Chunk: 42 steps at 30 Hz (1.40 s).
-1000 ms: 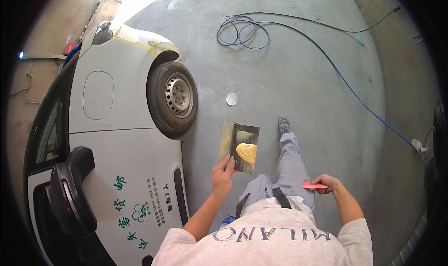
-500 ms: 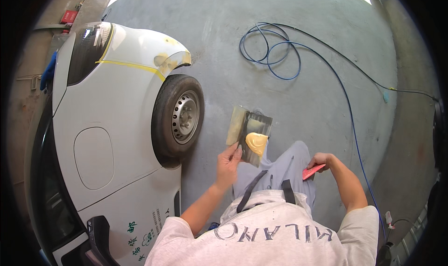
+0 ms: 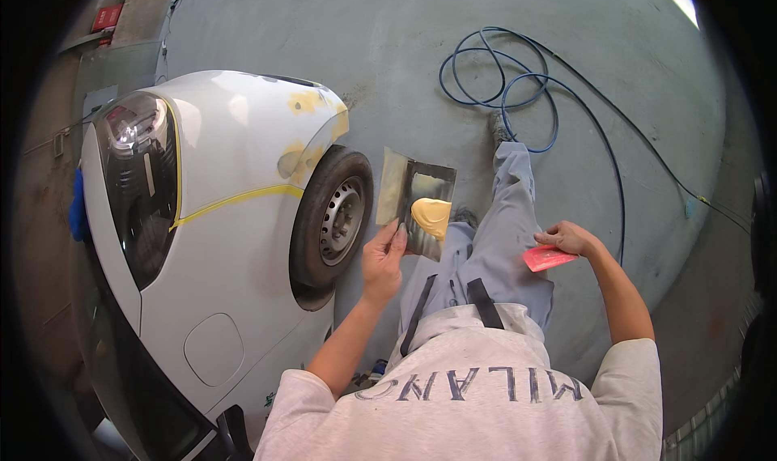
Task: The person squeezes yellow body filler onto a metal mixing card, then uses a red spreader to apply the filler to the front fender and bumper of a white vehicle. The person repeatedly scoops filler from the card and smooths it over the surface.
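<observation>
My left hand [image 3: 380, 263] pinches two flat metal putty blades [image 3: 422, 180] at their lower edge, with a mound of yellow paste [image 3: 430, 215] on the darker one. My right hand [image 3: 568, 238] grips a red plastic spreader [image 3: 550, 257] beside my right thigh. To my left stands a white vehicle [image 3: 218, 283], its corner panel carrying yellow filler patches [image 3: 306, 101] above the wheel arch. Yellow masking tape [image 3: 231, 202] runs along the panel and round the dark lamp [image 3: 133, 178]. The exposed wheel [image 3: 330, 226] is just left of the blades.
A loosely coiled blue hose [image 3: 554, 117] lies on the grey floor [image 3: 364, 40] ahead and to the right, near my outstretched foot [image 3: 500, 129], joined by a darker hose [image 3: 631, 113]. A red box [image 3: 105, 17] sits by the wall at the upper left.
I have moved forward along the vehicle, so its patched corner now shows nearer and larger on my left. My right leg steps forward; both hands still hold their tools.
</observation>
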Each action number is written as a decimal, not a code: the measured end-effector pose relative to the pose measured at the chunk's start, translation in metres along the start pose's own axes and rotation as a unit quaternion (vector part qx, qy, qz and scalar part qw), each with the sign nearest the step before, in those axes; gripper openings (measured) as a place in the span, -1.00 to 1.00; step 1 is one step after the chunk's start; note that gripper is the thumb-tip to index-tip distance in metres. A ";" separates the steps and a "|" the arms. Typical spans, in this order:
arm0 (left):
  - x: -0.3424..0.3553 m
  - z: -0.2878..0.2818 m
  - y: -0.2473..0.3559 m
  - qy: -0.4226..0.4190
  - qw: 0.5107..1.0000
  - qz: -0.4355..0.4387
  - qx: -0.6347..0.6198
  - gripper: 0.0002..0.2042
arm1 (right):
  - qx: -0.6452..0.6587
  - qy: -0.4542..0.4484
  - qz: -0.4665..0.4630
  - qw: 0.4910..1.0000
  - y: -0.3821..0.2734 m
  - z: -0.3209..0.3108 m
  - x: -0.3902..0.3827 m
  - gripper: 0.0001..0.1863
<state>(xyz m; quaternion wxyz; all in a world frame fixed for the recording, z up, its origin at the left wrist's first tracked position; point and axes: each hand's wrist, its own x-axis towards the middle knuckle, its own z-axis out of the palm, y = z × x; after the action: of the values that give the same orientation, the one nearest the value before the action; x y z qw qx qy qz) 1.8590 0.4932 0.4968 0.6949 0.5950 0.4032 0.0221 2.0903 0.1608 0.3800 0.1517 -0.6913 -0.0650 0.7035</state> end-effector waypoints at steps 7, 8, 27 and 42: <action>0.102 0.063 0.036 0.072 0.991 -0.082 -0.079 -0.68 | -0.095 -0.188 0.008 0.978 -0.034 -0.121 0.026 -0.50; 0.115 0.070 0.039 0.061 0.990 -0.083 -0.097 -0.68 | -0.046 -0.171 0.036 0.984 -0.032 -0.121 0.032 -0.51; 0.209 0.021 0.022 0.071 0.993 -0.047 -0.085 -0.75 | -0.216 0.348 -0.571 0.711 -0.262 -0.095 0.051 -0.59; 0.233 -0.115 -0.280 0.023 0.958 -0.261 -0.114 -0.73 | 0.408 0.088 -0.261 0.871 -0.290 0.116 0.237 -0.79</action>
<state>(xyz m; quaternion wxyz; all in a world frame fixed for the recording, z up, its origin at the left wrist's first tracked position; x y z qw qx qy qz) 1.8229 0.6238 0.1399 0.7303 0.3856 0.5549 -0.1004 2.0118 0.5201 0.2458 0.6032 -0.5846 0.0637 0.5389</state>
